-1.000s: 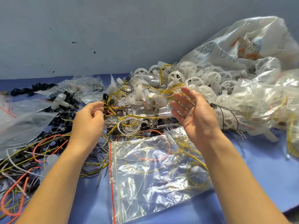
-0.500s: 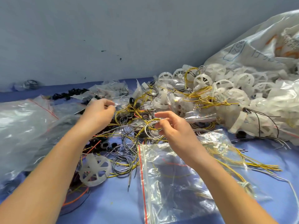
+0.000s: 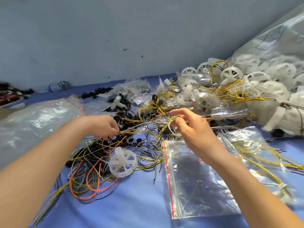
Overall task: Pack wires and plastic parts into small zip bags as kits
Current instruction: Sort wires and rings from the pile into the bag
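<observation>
In the head view, my left hand [image 3: 105,126] pinches wires in the tangled wire pile [image 3: 146,129], and my right hand [image 3: 189,127] lifts a yellow wire loop [image 3: 171,124]. The zip bag [image 3: 194,178] lies flat near me, looking nearly empty; most packing remains, I judge.

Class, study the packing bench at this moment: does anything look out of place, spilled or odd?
One white plastic wheel lies alone among the orange and yellow wires near the left hand, apart from the main heap of white wheels at the far right. Wires sprawl tangled across the blue table; nothing looks damaged.
</observation>
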Action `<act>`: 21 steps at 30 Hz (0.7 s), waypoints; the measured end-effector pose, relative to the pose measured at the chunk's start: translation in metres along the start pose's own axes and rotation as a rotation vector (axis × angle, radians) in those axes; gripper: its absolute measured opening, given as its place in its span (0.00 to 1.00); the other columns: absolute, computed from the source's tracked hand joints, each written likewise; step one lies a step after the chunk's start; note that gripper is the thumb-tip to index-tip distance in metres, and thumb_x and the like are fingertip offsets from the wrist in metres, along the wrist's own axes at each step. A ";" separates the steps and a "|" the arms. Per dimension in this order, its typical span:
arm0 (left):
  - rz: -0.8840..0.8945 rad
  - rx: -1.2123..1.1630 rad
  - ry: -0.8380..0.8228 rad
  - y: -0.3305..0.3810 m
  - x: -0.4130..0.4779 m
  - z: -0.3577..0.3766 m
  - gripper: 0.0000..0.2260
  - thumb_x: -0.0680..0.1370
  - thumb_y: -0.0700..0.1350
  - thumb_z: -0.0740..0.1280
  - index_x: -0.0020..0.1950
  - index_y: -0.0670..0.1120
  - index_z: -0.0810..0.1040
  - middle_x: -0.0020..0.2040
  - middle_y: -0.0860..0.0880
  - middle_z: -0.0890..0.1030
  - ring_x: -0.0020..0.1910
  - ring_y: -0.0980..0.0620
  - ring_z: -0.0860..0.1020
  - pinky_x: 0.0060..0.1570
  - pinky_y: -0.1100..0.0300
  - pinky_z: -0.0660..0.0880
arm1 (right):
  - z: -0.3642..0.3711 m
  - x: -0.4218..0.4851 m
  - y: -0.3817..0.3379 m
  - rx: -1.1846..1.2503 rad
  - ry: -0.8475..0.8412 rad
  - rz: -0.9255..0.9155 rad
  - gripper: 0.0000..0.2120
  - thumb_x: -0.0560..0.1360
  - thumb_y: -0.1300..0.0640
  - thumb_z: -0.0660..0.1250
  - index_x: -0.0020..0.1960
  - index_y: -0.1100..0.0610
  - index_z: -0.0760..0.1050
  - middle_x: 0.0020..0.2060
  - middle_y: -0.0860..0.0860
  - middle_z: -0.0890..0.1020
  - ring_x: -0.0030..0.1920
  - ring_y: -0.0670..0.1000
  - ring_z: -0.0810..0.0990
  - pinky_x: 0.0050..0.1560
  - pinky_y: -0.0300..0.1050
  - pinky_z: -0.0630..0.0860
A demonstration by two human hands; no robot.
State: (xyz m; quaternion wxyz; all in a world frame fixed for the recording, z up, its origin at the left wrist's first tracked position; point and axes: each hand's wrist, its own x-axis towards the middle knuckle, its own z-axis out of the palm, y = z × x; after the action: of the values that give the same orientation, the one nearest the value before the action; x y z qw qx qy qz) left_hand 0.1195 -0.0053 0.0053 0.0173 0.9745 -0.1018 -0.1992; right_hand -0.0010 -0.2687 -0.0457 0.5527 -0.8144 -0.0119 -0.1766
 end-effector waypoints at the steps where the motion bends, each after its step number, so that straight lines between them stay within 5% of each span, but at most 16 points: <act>1: 0.012 0.000 0.023 -0.002 -0.003 0.002 0.10 0.80 0.43 0.62 0.57 0.49 0.79 0.48 0.52 0.83 0.40 0.55 0.81 0.36 0.62 0.77 | 0.001 -0.001 -0.002 -0.001 0.001 -0.006 0.12 0.80 0.59 0.59 0.56 0.47 0.78 0.39 0.51 0.85 0.42 0.53 0.82 0.50 0.57 0.78; 6: 0.065 -0.059 0.074 -0.009 -0.022 0.001 0.08 0.81 0.46 0.61 0.54 0.54 0.80 0.45 0.51 0.84 0.43 0.53 0.83 0.33 0.65 0.74 | 0.002 -0.005 -0.006 -0.021 -0.007 -0.026 0.13 0.80 0.59 0.59 0.56 0.47 0.79 0.39 0.48 0.84 0.40 0.52 0.82 0.49 0.54 0.78; 9: 0.127 -0.136 0.092 -0.002 -0.032 -0.002 0.07 0.81 0.49 0.62 0.54 0.54 0.79 0.45 0.54 0.84 0.39 0.61 0.82 0.32 0.68 0.74 | 0.001 -0.008 -0.005 -0.101 -0.012 -0.051 0.12 0.80 0.58 0.59 0.56 0.47 0.79 0.42 0.46 0.85 0.41 0.46 0.81 0.48 0.47 0.77; 15: 0.270 -0.114 0.185 0.045 -0.034 0.006 0.10 0.82 0.53 0.60 0.56 0.55 0.79 0.46 0.57 0.84 0.44 0.59 0.82 0.50 0.54 0.80 | -0.022 -0.019 0.021 -0.740 -0.012 -0.047 0.12 0.81 0.53 0.57 0.60 0.49 0.76 0.55 0.49 0.80 0.56 0.55 0.77 0.56 0.52 0.72; 21: 0.458 -0.145 0.248 0.124 -0.018 0.032 0.11 0.82 0.50 0.61 0.59 0.52 0.80 0.49 0.55 0.83 0.49 0.55 0.80 0.53 0.54 0.77 | -0.051 -0.040 0.033 -0.749 -0.034 0.036 0.12 0.81 0.53 0.57 0.60 0.47 0.76 0.55 0.47 0.78 0.55 0.53 0.77 0.50 0.48 0.73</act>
State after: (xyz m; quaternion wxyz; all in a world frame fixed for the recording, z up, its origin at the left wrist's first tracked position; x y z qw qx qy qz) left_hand 0.0671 -0.1223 -0.0083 0.1438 0.9393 -0.3022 -0.0760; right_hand -0.0451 -0.3207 -0.0701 0.2191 -0.9630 0.0589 -0.1455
